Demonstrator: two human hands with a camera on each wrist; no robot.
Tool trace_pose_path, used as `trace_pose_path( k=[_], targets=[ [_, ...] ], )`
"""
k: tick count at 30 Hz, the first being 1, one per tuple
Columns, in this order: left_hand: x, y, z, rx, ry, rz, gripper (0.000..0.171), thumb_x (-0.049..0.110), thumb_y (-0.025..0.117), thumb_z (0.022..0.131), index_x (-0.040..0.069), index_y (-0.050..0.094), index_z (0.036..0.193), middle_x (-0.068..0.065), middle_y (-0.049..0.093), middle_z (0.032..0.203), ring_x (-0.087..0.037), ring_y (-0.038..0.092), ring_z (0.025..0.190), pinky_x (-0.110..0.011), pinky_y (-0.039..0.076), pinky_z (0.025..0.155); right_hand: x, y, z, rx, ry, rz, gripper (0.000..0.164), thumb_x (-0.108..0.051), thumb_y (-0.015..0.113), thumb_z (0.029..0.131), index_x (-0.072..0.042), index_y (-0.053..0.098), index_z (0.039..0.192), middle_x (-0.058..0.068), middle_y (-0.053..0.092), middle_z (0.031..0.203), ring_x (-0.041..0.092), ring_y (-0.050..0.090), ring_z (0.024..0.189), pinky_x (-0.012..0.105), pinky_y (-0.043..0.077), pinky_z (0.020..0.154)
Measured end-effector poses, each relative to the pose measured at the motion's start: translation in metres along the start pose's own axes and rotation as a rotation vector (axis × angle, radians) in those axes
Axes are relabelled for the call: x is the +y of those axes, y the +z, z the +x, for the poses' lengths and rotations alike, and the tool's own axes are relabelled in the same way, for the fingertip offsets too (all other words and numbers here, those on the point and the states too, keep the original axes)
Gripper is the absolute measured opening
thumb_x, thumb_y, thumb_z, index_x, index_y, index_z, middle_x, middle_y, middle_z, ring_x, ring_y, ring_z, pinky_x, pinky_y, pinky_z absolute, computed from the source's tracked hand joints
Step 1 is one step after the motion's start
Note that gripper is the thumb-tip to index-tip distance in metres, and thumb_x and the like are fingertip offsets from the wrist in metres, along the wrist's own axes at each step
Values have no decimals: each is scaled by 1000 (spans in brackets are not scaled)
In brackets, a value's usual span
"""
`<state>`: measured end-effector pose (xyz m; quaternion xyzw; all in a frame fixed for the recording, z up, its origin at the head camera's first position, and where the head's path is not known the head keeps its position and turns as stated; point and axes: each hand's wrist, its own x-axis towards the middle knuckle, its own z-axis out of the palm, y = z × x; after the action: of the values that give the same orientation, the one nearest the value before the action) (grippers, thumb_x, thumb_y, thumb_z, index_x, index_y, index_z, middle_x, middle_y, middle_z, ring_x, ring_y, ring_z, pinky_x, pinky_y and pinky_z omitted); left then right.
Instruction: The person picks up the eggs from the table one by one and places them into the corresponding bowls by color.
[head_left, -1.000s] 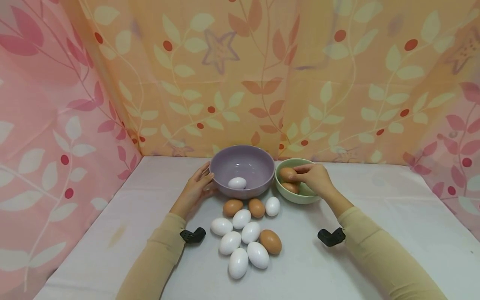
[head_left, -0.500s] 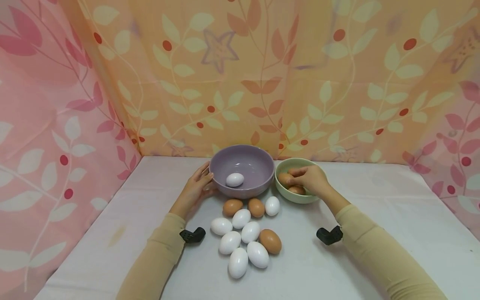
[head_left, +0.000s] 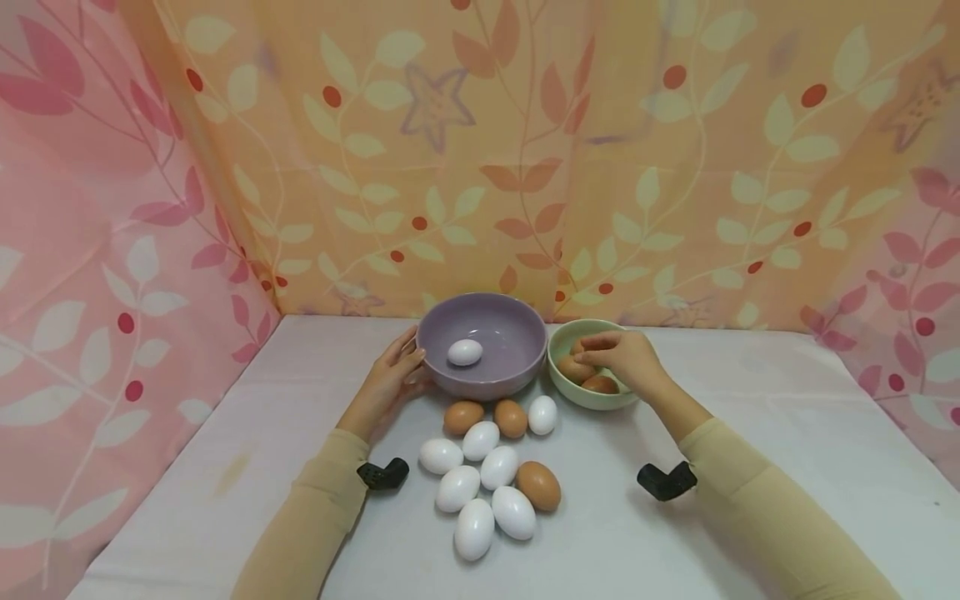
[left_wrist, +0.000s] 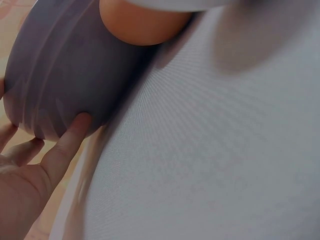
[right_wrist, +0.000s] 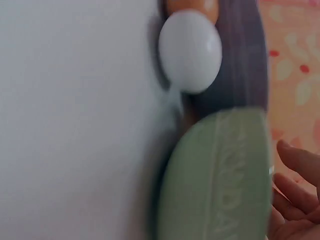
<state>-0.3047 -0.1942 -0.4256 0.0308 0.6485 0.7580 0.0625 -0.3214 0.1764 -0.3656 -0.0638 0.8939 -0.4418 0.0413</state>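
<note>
My left hand rests against the left outer side of the purple bowl, thumb and fingertips touching its wall. In the left wrist view, the thumb presses on the bowl's outside with nearly straight fingers beside it. One white egg lies inside that bowl. Over the right part of the green bowl is my right hand, its thumb and fingers just above the brown eggs in it. Part of a rear egg is hidden by the fingers. The right wrist view shows that hand's fingers apart, holding nothing visible.
In front of the bowls lie several white eggs and a few brown eggs on the white tablecloth. The bowls stand side by side, near the floral curtain at the back.
My right hand has let go of a brown egg in the green bowl and lifted slightly. The white egg in the purple bowl has rolled left and back. The left hand stays put.
</note>
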Motion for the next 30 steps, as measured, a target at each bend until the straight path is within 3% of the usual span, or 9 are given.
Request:
trace_pose_path(
  k=[5,8,11,20,30],
  targets=[
    [0,-1,1,-7,4,5,63,21,49,106,20,19,160,-6,14,168,-35,35,146,-57,41,111,-16,4,-29,-3,6,165,51,-31,76,89,-3,64,130,14,67,131,21,63,119,28,54,96],
    [-1,-2,2,-9,11,8,63,21,49,106,20,19,160,-7,14,168,-35,35,146,-57,41,111,-24,11,-47,-21,-16,250,53,-25,78,87,0,63,132,17,65,132,14,66,115,14,53,89],
    [-2,-3,3,-8,16,10,63,21,50,105,20,19,160,-7,14,168,-36,35,146,-57,41,111,-27,18,-62,-38,-54,296,55,-21,79,86,2,62,132,20,64,133,16,65,119,8,49,87],
    [-4,-5,4,-11,12,-9,63,20,49,106,20,18,161,-6,13,168,-35,34,146,-58,40,111,-21,40,-83,-76,-44,296,60,-21,81,83,5,60,132,22,61,135,34,61,125,25,55,96],
    [-5,-3,4,1,0,-5,62,21,49,106,22,20,160,-4,16,168,-34,37,145,-57,42,110,-14,52,-86,-78,-20,268,58,-15,80,83,9,58,132,23,61,135,34,61,125,27,56,96]
  ],
)
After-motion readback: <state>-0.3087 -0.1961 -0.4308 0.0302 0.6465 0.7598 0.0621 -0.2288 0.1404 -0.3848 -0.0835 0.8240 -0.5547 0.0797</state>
